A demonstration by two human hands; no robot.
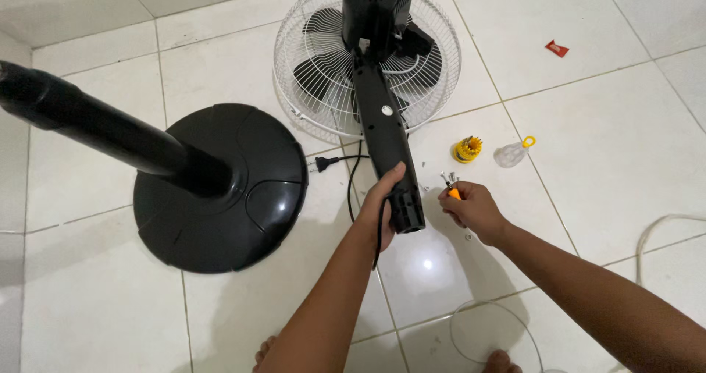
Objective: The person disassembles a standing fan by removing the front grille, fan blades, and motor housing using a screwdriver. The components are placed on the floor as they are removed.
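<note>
Our left hand (380, 200) wraps around the lower end of the black fan neck (387, 145), fingers closed on it just above its open bottom, while our right hand (471, 207) is curled tight around a small orange-handled screwdriver (454, 193) just beside that end. To do this well, we judge that the neck should stay pinned flat so it cannot roll, and the tip should seat squarely before any turning; the loose screws (447, 177) lying by our knuckles are easy to scatter. The neck runs up to the motor housing (373, 5) and the white wire grille (316, 86), lying face down. Near the right hand sit a yellow bit holder (468, 149) and a clear cap (510, 154). To the left stands the round black base (220, 189) with its pole (88, 119). Everything rests on glossy white floor tiles (610, 152), with a red scrap (557, 48) farther off.
</note>
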